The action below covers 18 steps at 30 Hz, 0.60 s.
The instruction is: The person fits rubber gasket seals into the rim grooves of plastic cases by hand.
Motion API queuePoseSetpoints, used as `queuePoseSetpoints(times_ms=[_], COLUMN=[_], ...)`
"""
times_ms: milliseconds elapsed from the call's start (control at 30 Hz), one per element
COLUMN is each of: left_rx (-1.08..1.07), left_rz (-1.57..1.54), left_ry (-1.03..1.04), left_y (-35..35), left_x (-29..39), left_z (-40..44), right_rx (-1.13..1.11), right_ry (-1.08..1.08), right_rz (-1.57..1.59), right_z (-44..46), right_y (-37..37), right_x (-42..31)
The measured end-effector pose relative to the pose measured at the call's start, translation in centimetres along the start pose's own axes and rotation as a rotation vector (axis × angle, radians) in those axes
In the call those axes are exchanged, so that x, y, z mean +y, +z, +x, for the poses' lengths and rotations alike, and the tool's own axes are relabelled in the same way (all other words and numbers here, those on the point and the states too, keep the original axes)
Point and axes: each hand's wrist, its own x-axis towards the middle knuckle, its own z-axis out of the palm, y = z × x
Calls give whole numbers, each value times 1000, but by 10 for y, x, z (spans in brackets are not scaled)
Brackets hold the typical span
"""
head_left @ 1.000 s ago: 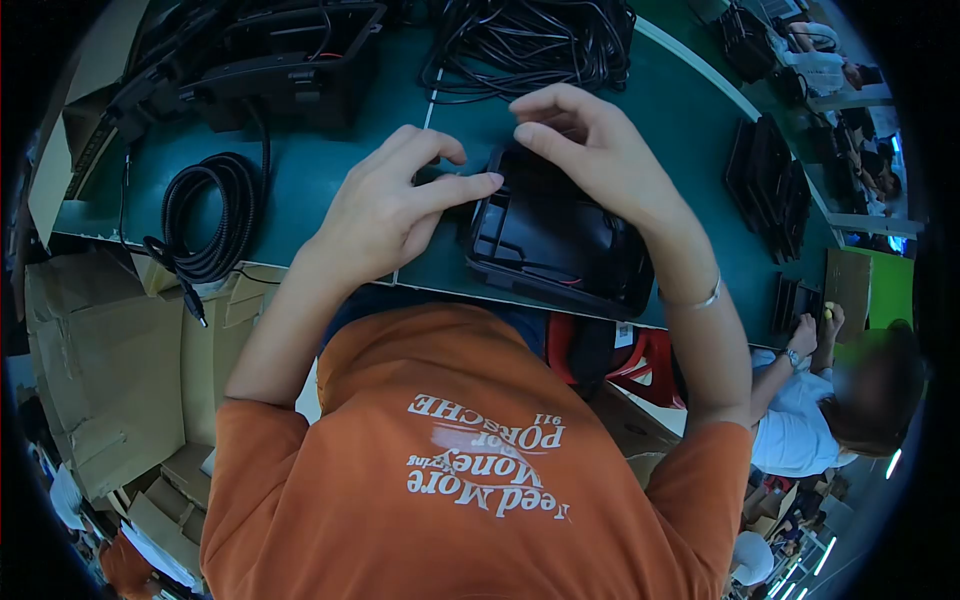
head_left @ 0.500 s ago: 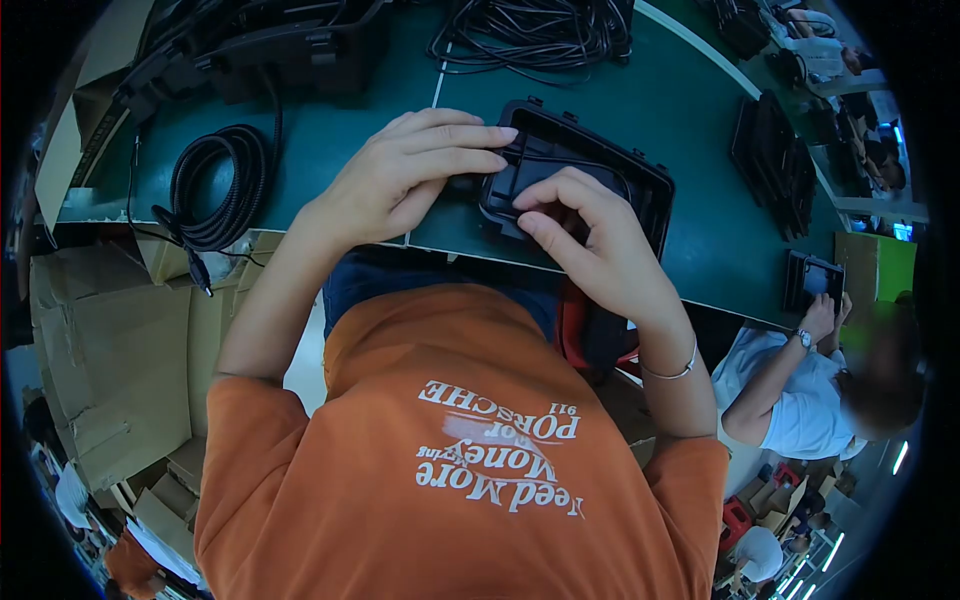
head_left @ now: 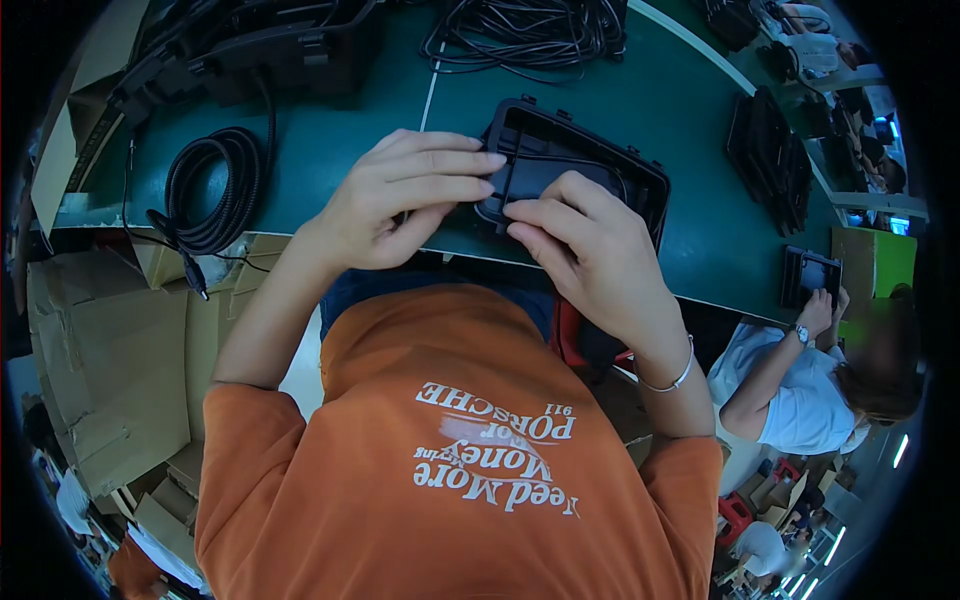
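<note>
An open black plastic case [head_left: 648, 172] with hinge lugs on its far rim lies tilted on the green table. A thin black cable [head_left: 570, 158] runs through its inside and curves down on the right. At the case's left end is my left hand [head_left: 400, 195], fingers long and together, thumb bent under them; a dark bit shows by the palm, but what it grips is hidden. My right hand [head_left: 590, 240] reaches over the near wall, thumb and forefinger pinched at the near left corner. Whatever lies in that pinch is too small to make out.
A coiled black cable [head_left: 205, 200] hangs partly over the table's front edge. Larger black cases [head_left: 270, 60] and a cable bundle [head_left: 530, 35] lie farther back. Stacked black cases [head_left: 765, 160] stand right. Beyond them, a person's hands [head_left: 820, 312] hold another case. Cardboard [head_left: 110, 350] stands at left.
My right hand's thumb and forefinger have drawn together and moved slightly left, toward the case's near corner. My left hand has come a little lower and nearer my body.
</note>
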Motion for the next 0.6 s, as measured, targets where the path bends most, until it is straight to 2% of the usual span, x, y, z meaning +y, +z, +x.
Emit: queuePoseSetpoints(times_ms=[167,333,600], left_rx=[2,-11,-49], left_rz=[-22,203,340], left_ry=[6,66,86], left_y=[0,2,-1], left_x=[1,4,14], left_z=[-2,-4,-3], right_rx=[-23,-32,-51], right_ry=[14,53,132], right_rz=[16,27,-19], right_z=[-4,-18,-48], right_y=[2,-11,-33], right_x=[5,7,24])
